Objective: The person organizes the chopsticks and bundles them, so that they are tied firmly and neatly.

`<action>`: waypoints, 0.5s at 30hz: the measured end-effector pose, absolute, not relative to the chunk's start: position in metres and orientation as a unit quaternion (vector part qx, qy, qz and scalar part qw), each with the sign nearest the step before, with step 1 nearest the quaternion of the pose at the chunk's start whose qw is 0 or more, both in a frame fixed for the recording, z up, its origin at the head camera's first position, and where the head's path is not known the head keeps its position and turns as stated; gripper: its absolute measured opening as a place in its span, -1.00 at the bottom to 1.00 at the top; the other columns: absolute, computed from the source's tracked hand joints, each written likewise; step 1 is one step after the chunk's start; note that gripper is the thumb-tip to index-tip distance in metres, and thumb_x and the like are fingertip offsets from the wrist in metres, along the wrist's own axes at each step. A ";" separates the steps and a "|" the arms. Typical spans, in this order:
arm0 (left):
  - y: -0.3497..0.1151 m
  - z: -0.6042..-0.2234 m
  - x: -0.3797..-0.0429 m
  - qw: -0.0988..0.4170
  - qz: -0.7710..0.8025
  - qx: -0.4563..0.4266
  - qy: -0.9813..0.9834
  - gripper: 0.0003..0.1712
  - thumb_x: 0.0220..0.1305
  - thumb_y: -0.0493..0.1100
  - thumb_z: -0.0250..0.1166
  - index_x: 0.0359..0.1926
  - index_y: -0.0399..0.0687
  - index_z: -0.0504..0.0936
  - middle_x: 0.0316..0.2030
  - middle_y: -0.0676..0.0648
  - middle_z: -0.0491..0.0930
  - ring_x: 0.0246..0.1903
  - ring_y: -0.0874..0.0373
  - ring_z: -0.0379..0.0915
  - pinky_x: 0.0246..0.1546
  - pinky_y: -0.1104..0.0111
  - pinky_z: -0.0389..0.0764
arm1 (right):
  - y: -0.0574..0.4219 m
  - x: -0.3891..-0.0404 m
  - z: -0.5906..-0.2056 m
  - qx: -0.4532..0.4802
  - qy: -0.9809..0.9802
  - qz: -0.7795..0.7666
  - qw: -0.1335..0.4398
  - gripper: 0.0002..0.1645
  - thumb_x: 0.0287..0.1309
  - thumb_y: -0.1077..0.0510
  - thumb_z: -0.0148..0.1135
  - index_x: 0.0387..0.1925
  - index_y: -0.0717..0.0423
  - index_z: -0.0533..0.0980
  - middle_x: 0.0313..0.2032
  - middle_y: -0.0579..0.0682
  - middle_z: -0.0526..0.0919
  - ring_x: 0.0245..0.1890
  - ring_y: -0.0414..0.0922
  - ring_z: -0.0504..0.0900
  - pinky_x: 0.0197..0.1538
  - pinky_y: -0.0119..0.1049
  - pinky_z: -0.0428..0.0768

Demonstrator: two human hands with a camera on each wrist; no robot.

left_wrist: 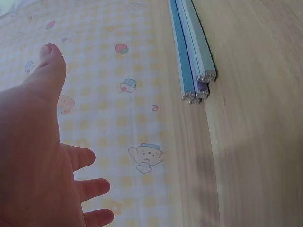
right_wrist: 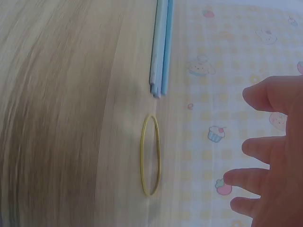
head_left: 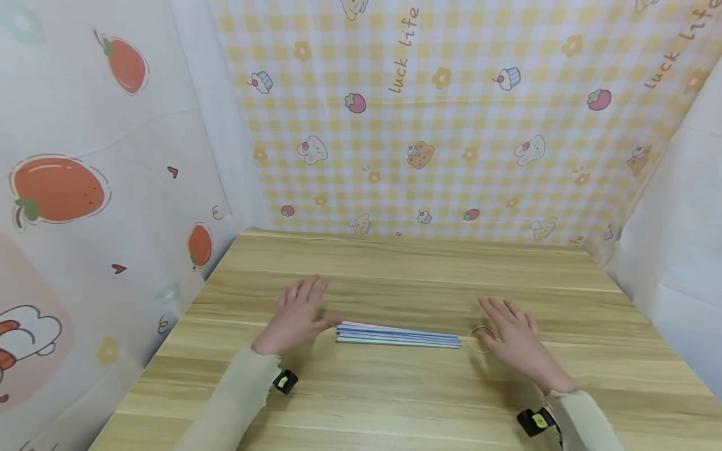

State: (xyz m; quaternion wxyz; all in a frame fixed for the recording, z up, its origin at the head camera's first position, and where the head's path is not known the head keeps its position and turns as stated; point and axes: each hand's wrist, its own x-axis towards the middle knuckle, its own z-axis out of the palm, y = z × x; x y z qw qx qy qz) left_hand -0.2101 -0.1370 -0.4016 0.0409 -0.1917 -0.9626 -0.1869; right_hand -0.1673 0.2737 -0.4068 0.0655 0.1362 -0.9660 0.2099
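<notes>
Cream left sleeve (head_left: 228, 394), black wrist camera (head_left: 286, 381) strapped on | left hand (head_left: 296, 319): fingers extended, thumb spread | pastel sticks (head_left: 397, 336): bunched on wood-grain tabletop (head_left: 395, 401) between hands, left ends near thumb | yellow rubber band (right_wrist: 141, 156): laid flat just beyond sticks' right ends | right hand (head_left: 516, 338): fingers extended, well apart from left; nothing gripped by either

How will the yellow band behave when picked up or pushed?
Likely floppy: the yellow band is a thin loop, so it may sag or deform when lifted. Probably very light, given its slender strand. Apt to slide rather than roll, since it appears to lie flat on the table.
</notes>
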 end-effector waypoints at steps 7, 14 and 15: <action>-0.125 -0.401 -0.212 0.016 -0.186 -0.203 -0.961 0.01 0.17 0.31 0.21 0.43 -0.17 0.10 0.42 -0.27 0.06 0.39 -0.30 -0.09 0.34 -0.21 -0.13 | 0.259 -0.173 -0.410 0.151 -0.964 0.213 0.059 -0.20 0.18 0.01 0.24 0.36 0.21 0.21 0.34 0.35 0.20 0.34 0.38 0.01 0.21 0.44 -0.14; -0.112 -0.410 -0.216 -0.009 -0.157 -0.218 -0.963 -0.05 0.10 0.27 0.31 0.34 -0.22 0.27 0.36 -0.21 0.22 0.35 -0.22 0.05 0.36 -0.08 -0.02 | 0.241 -0.175 -0.418 0.171 -0.962 0.207 0.052 -0.27 0.08 0.11 0.33 0.28 0.21 0.33 0.26 0.29 0.37 0.31 0.34 0.16 0.23 0.42 -0.10; -0.111 -0.411 -0.216 -0.013 -0.155 -0.221 -0.963 -0.07 0.10 0.25 0.32 0.33 -0.22 0.29 0.35 -0.20 0.25 0.34 -0.21 0.07 0.36 -0.07 0.00 | 0.239 -0.175 -0.419 0.174 -0.962 0.206 0.050 -0.29 0.07 0.13 0.34 0.26 0.20 0.36 0.25 0.27 0.40 0.31 0.33 0.19 0.23 0.42 -0.10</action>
